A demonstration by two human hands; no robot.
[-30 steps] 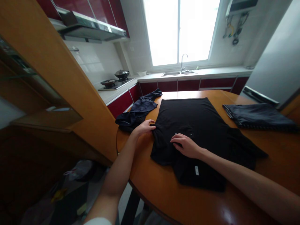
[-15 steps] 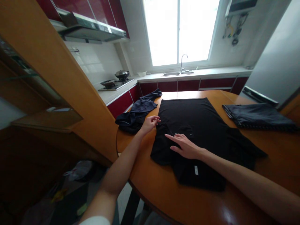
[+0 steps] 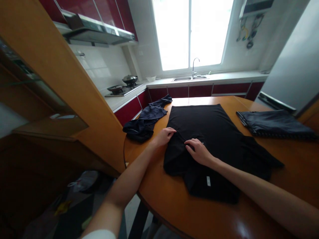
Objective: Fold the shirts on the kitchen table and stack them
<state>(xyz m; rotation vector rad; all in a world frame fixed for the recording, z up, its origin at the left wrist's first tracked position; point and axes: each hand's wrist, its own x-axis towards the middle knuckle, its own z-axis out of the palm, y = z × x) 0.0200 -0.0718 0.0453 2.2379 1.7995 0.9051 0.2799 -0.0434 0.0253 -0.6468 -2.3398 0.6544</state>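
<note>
A black shirt lies spread on the wooden table, its collar end with a small white label towards me. At its left edge, my left hand is closed in a pinch on the cloth near the sleeve. My right hand rests over the shirt's front, its fingers bent and pinching a fold of the same cloth. A small light button shows just beyond the right fingers. Between both hands the fabric runs in a raised crease.
Crumpled dark blue clothing lies at the table's left edge. Folded dark trousers sit on the right. The round wooden table curves close to me. Behind it stand a counter with a sink and a stove with pans.
My left hand has moved slightly right onto the shirt's edge and closed on it. My right hand's outstretched fingers have curled into the cloth. The sleeve side has shifted slightly to the right.
</note>
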